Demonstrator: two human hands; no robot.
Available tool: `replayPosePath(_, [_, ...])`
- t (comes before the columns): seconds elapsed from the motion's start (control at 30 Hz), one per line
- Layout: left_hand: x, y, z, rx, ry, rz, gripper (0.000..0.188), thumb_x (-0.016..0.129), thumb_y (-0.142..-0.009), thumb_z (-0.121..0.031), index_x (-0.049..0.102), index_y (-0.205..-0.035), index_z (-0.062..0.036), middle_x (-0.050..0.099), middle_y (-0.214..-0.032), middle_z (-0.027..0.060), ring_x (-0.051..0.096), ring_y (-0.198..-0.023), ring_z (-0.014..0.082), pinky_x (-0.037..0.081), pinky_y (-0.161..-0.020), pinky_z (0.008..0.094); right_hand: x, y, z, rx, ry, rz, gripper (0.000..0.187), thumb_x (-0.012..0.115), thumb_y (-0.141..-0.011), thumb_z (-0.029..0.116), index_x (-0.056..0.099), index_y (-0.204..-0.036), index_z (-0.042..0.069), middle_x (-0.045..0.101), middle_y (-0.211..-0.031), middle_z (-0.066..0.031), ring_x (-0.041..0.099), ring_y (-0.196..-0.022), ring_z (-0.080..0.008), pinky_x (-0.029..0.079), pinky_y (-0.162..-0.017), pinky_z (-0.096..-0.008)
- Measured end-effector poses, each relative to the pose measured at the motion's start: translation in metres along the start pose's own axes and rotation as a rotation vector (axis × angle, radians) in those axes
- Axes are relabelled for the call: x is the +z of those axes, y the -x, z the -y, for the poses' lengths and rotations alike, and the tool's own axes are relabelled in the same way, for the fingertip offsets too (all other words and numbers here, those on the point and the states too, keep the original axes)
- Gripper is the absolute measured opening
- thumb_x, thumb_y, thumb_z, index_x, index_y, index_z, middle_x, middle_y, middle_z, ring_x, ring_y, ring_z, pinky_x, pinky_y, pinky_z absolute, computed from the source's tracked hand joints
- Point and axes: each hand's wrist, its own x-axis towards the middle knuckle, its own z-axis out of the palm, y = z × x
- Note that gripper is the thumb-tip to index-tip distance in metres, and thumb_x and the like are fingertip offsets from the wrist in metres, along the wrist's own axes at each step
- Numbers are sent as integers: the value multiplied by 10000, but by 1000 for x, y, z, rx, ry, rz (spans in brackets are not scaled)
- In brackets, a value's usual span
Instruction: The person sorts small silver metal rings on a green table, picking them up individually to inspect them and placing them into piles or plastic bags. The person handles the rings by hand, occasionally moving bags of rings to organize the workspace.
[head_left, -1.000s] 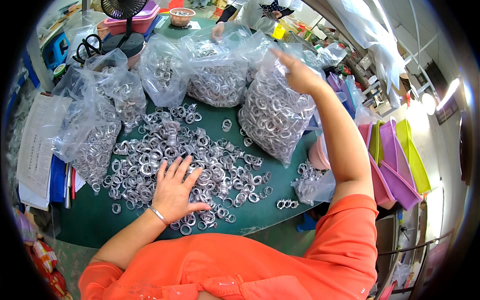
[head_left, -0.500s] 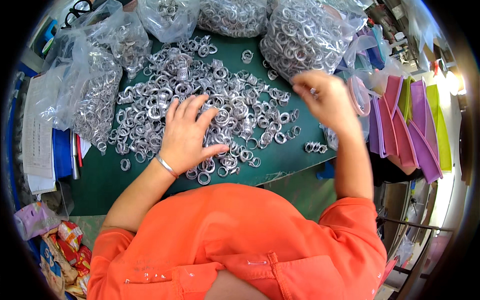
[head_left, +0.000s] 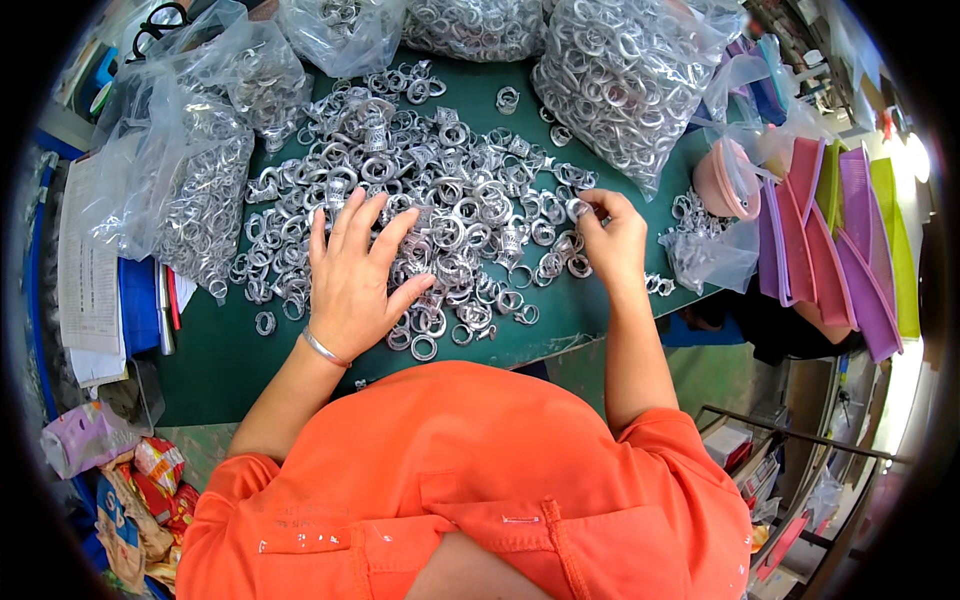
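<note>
A wide heap of silver-coloured metal rings (head_left: 465, 210) lies on the green tabletop (head_left: 215, 375). On the heap's near left part rests my left hand (head_left: 355, 268), palm down with its fingers spread, gripping nothing. At the heap's right edge is my right hand (head_left: 614, 240). Its thumb and forefinger are pinched on a silver ring (head_left: 576, 208), with other loose rings just beside and below it. Partly behind my right wrist, a short row of rings (head_left: 658, 285) lies near the table's front edge.
Clear plastic bags of rings stand along the back, a large bag (head_left: 620, 90) at right and another bag (head_left: 200, 190) at left. Right of my hand are a small bag (head_left: 700, 245), a pink cup (head_left: 722, 180) and upright coloured plastic trays (head_left: 825, 240). Papers (head_left: 88, 265) hang at far left.
My right hand has come left and nearer, from beside the large bag to the heap's right edge, and now pinches a ring. My left hand stays spread on the heap. The view has shifted slightly.
</note>
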Motion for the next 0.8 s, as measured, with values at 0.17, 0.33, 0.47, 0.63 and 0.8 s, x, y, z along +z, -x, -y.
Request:
replayPosePath(0.17, [1, 0, 0, -4, -7, 0, 641, 689, -790, -431, 492, -1333, -154, 430, -1383, 123, 347, -1340, 345, 183, -1096, 558, -7, 13, 10, 201, -703, 165, 117, 637, -879, 29, 660, -985, -16, 687, -857, -117, 622, -719, -108, 506, -605, -234])
replayPosePath(0.33, [1, -2, -1, -3, -32, 7, 635, 694, -789, -430, 506, -1323, -143, 438, -1379, 127, 352, -1343, 340, 182, -1093, 557, -17, 12, -8, 323, -1641, 444, 278, 553, -856, -56, 554, -1128, 1, 670, -962, -190, 672, -777, -212, 547, -586, -284])
replayPosePath(0.47, [1, -2, -1, 3, -24, 11, 636, 689, -796, -428, 499, -1326, -134, 432, -1388, 131, 354, -1341, 342, 186, -1090, 556, -39, 11, -19, 377, -1637, 137, 347, 524, -790, -111, 550, -1109, 23, 622, -1099, -185, 642, -912, -262, 539, -606, -297])
replayPosePath(0.63, [0, -2, -2, 4, -36, 6, 636, 681, -802, -433, 492, -1328, -132, 429, -1392, 132, 355, -1341, 345, 182, -1095, 552, -29, 6, -22, 216, -325, 79, 122, 676, -804, 88, 670, -883, -5, 636, -788, -67, 602, -702, -207, 476, -585, -286])
replayPosePath(0.8, [0, -2, -2, 1, -35, 24, 633, 675, -805, -435, 491, -1328, -132, 429, -1393, 131, 349, -1344, 345, 171, -1101, 552, -15, 11, -27, 61, 25, 27, 148, 666, -834, 113, 691, -940, 12, 669, -809, -110, 596, -632, -214, 479, -592, -306])
